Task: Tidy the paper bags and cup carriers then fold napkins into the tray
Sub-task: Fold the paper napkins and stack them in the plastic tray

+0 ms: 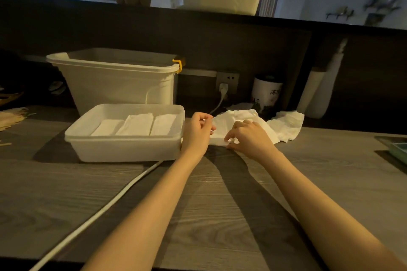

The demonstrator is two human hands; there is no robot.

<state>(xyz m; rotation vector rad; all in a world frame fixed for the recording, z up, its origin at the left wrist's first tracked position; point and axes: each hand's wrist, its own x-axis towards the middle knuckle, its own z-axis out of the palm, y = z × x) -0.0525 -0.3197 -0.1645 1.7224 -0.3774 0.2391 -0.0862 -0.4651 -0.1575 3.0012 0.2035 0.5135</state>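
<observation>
Just right of centre in the frame, both hands work on one white napkin [220,132] lying on the wood-grain counter [198,193]. The left hand [198,130] has its fingers curled and pinches the napkin's left edge between thumb and forefinger; the right hand [248,136] lies curled over the napkin's near right part, fingertips pinching its near corner against the counter. The fold looks under way, not finished (the far half is still rumpled).

The white tray [123,149] sits immediately left of the left hand, its right wall just beside that wrist. Three folded napkins [134,126] lie in it side by side, long axes running away from the viewer, and they fill most of the floor. So the destination lies to the left of the grip, and the left hand is the nearer one for the carry. Judging by the stacks, the folded piece should go in with its long axis running front to back, probably on top of one of them.

A loose heap of unfolded napkins [286,125] lies to the right, just beyond the right hand, so that hand is nearer for the next pick.

Behind the tray stands a tall white bin [114,86]; a white cable [99,211] crosses the counter toward the lower left.
</observation>
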